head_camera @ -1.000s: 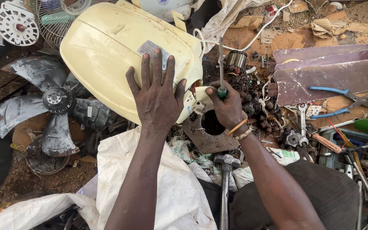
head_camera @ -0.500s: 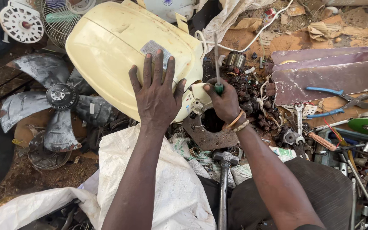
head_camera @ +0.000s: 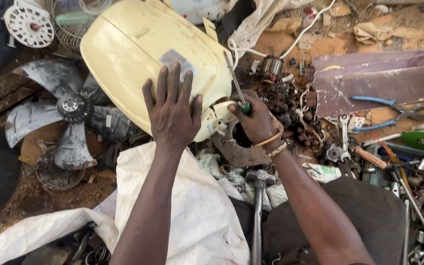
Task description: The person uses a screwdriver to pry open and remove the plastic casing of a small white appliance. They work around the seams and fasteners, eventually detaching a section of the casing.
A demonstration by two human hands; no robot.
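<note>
A cream plastic housing (head_camera: 138,54) lies tilted on the ground in front of me. My left hand (head_camera: 172,109) presses flat on its lower side, fingers spread. My right hand (head_camera: 254,120) grips a green-handled screwdriver (head_camera: 236,84) whose metal shaft points up along the housing's right edge. A white fitting (head_camera: 217,119) at the housing's bottom corner sits between my two hands.
A grey fan blade (head_camera: 69,120) lies at the left, a white sack (head_camera: 192,206) beneath my arms, a hammer (head_camera: 258,196) near my lap. Blue-handled pliers (head_camera: 384,110), wrenches and several small tools crowd the right. A purple metal sheet (head_camera: 379,78) lies at the back right.
My right hand has shifted slightly, tilting the screwdriver shaft up against the housing's edge. My left hand stays pressed on the housing.
</note>
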